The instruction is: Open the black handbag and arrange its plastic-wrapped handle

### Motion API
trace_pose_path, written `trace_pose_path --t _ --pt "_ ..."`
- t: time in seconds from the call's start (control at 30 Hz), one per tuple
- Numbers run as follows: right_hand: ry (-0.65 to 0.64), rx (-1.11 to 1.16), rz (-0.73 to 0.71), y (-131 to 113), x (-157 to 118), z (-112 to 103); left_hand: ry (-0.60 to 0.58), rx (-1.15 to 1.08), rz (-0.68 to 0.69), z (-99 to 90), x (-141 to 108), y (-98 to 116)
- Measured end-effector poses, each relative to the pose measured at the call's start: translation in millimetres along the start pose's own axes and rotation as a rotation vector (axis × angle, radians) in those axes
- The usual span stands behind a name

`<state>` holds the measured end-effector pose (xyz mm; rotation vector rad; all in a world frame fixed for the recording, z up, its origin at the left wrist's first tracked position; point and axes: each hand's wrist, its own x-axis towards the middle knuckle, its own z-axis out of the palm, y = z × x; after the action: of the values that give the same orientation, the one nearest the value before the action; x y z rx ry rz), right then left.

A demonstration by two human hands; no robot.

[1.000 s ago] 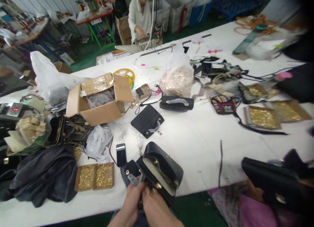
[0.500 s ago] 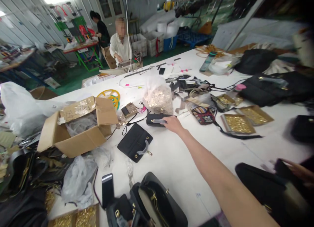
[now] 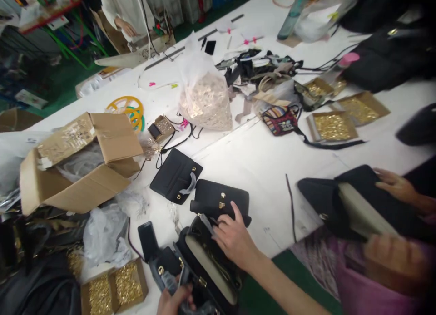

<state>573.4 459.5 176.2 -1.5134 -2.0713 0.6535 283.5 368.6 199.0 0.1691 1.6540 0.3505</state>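
Observation:
My right hand [image 3: 236, 242] is at the near edge of a black bag flap piece with gold fittings [image 3: 221, 194], its fingers curled at the plastic-wrapped handle and the index finger stretched over the front. At the bottom edge my left hand [image 3: 175, 301] has its fingers closed on the wrapped handle of a small black bag [image 3: 167, 260]. Between the hands stands an open black handbag [image 3: 207, 265] with a light lining. Another black flap piece [image 3: 175, 174] lies flat behind, its handle wrapped in plastic.
A cardboard box [image 3: 85, 188], a phone [image 3: 147, 240] and trays of gold fittings [image 3: 128, 283] are at left. A clear bag of parts [image 3: 207, 101] stands behind. At right, a co-worker's hands [image 3: 397, 185] handle a black bag [image 3: 368, 201].
My right hand has drawn the black flap piece from the middle of the table towards me. My left hand has come into view at the small bag. The view has tilted down.

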Motion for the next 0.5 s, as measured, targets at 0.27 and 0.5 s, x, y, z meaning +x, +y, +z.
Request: trace_pose_path --t 0.27,0.5 --pt "0.100 0.056 0.572 36 -38 -4 0.078 -0.033 0.001 17.4 -6 6" --pt "0.010 0.030 0.279 16 -55 -3 0.056 -0.112 -0.016 20.5 -18 18"
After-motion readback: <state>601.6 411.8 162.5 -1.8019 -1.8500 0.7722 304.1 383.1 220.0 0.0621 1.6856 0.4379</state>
